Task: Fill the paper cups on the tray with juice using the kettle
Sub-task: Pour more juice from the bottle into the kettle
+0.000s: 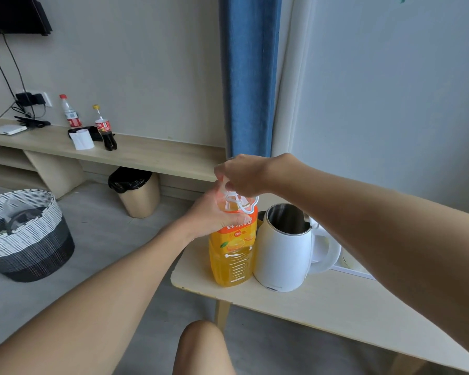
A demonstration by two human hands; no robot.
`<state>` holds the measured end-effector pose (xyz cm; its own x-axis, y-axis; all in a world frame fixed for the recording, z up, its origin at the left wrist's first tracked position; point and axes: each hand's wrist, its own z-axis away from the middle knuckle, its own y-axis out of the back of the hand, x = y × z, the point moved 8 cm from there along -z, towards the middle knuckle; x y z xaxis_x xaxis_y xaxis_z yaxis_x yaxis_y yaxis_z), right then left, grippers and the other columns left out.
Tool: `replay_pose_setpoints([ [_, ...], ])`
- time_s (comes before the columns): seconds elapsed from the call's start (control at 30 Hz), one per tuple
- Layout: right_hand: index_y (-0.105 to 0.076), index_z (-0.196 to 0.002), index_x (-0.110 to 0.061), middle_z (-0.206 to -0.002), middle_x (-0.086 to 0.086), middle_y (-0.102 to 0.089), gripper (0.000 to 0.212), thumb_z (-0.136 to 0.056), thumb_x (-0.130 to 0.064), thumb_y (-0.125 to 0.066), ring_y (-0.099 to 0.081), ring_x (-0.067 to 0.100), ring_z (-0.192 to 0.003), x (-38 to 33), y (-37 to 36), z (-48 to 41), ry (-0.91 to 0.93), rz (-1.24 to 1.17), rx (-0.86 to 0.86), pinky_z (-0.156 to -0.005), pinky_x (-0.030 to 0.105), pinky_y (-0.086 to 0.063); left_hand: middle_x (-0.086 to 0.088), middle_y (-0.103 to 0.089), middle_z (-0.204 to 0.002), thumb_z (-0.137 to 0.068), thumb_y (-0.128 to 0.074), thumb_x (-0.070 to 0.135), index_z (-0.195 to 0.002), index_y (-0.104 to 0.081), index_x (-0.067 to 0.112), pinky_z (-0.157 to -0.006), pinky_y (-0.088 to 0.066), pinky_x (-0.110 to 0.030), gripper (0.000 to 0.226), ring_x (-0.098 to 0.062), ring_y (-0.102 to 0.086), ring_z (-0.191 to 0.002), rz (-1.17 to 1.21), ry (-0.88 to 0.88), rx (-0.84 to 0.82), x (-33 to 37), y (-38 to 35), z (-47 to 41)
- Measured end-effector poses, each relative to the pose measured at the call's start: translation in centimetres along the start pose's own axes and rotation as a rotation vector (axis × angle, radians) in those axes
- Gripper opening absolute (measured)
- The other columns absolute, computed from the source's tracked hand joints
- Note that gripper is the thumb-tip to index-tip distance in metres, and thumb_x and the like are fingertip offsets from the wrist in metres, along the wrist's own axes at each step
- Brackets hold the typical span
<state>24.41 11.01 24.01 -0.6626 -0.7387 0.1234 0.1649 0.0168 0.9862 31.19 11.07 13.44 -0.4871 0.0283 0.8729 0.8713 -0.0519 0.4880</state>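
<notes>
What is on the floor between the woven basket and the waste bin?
Nothing: the head view shows only bare grey floor between the woven basket and the waste bin.

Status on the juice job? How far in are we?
Early. Done: kettle stands lid open on the table, beside the juice bottle. In hand: left hand grips the bottle's neck, right hand curls over its top, likely the cap. Left: fill the kettle, pour cups; none in view.
</notes>
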Motion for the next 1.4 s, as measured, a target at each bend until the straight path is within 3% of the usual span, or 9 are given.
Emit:
replay_pose_setpoints([
  [0.13, -0.060, -0.117, -0.007, -0.090, 0.005, -0.061, 0.025, -0.105, -0.026, -0.049, -0.058, 0.017, -0.071, 0.6, 0.3, 0.1, -0.052, -0.012, 0.064, -0.052, 0.024, -0.038, 0.010, -0.065, -0.129, -0.077, -0.092, 0.025, -0.135, -0.047, 0.039, -0.094, -0.060, -0.038, 0.075, -0.016, -0.066, -0.118, 0.023, 0.014, 0.007, -0.2, -0.1, -0.1],
  [0.27, -0.054, -0.128, -0.013, -0.114, 0.006, -0.061, 0.033, -0.097, -0.002, -0.056, -0.051, 0.022, -0.106, -0.1, 0.1, 0.4, 0.014, 0.026, 0.062, -0.064, 0.027, -0.036, 0.013, -0.062, -0.130, -0.081, -0.089, 0.031, -0.139, -0.043, 0.044, -0.095, -0.059, -0.038, 0.075, -0.014, -0.064, -0.117, -0.020, 0.000, -0.005, 0.1, -0.2, 0.0],
  [0.4, -0.042, -0.144, -0.024, -0.130, 0.005, -0.048, 0.048, -0.099, -0.021, -0.057, -0.041, 0.025, -0.118, -0.2, 0.3, 0.4, 0.001, 0.008, 0.033, -0.081, 0.036, -0.046, 0.011, -0.063, -0.128, -0.080, -0.090, 0.030, -0.137, -0.043, 0.043, -0.095, -0.060, -0.040, 0.074, -0.015, -0.066, -0.116, -0.013, 0.006, -0.002, 0.0, -0.2, 0.1],
  [0.57, -0.058, -0.127, -0.009, -0.109, 0.008, -0.064, 0.032, -0.105, -0.029, -0.049, -0.063, 0.024, -0.088, 0.4, 0.7, 0.6, -0.059, 0.046, 0.096, -0.060, 0.026, -0.046, 0.008, -0.064, -0.132, -0.078, -0.092, 0.026, -0.139, -0.045, 0.039, -0.099, -0.059, -0.045, 0.078, -0.017, -0.065, -0.119, 0.011, 0.004, 0.017, -0.1, -0.1, -0.1],
  [0.67, -0.053, -0.138, -0.017, -0.131, 0.008, -0.059, 0.044, -0.097, -0.002, -0.053, -0.060, 0.029, -0.114, 0.2, 0.4, 0.4, -0.024, -0.087, 0.014, -0.077, 0.033, -0.053, 0.010, -0.063, -0.135, -0.078, -0.091, 0.034, -0.145, -0.040, 0.044, -0.098, -0.059, -0.044, 0.085, -0.016, -0.065, -0.120, -0.013, 0.000, -0.007, -0.2, -0.2, -0.2],
  [0.77, -0.035, -0.151, -0.027, -0.139, 0.010, -0.047, 0.056, -0.100, -0.019, -0.055, -0.057, 0.033, -0.117, 0.4, 0.2, 0.7, -0.052, -0.109, -0.028, -0.086, 0.041, -0.055, 0.010, -0.064, -0.130, -0.077, -0.092, 0.031, -0.141, -0.043, 0.039, -0.095, -0.060, -0.041, 0.081, -0.016, -0.065, -0.118, -0.008, 0.004, 0.013, -0.4, -0.1, -0.4],
  [0.87, -0.051, -0.139, -0.015, -0.125, 0.011, -0.060, 0.040, -0.104, -0.035, -0.048, -0.064, 0.029, -0.101, 0.6, 0.1, 0.7, -0.074, -0.052, 0.043, -0.078, 0.036, -0.054, 0.013, -0.062, -0.125, -0.077, -0.092, 0.026, -0.134, -0.046, 0.038, -0.093, -0.060, -0.037, 0.075, -0.017, -0.064, -0.120, 0.019, 0.006, 0.029, -0.4, -0.1, -0.3],
  [1.13, -0.053, -0.130, -0.013, -0.116, 0.010, -0.048, 0.046, -0.090, 0.010, -0.054, -0.058, 0.027, -0.092, 0.6, 1.0, 1.4, -0.051, -0.145, 0.165, -0.063, 0.030, -0.045, 0.006, -0.053, -0.143, -0.051, -0.100, 0.034, -0.150, -0.029, 0.040, -0.101, -0.058, -0.042, 0.122, -0.014, -0.060, -0.128, 0.239, -0.046, 0.190, -4.0, -1.2, 2.6],
  [1.4, -0.048, -0.130, -0.012, -0.116, 0.012, -0.058, 0.030, -0.102, -0.022, -0.049, -0.058, 0.028, -0.093, 2.3, -0.8, 6.7, -0.125, -0.370, 0.470, -0.078, 0.037, -0.049, 0.011, -0.063, -0.129, -0.052, -0.102, 0.038, -0.137, -0.039, 0.038, -0.104, -0.055, -0.052, 0.105, -0.015, -0.064, -0.120, 0.293, 0.126, 0.246, -7.3, -3.8, 2.6],
])
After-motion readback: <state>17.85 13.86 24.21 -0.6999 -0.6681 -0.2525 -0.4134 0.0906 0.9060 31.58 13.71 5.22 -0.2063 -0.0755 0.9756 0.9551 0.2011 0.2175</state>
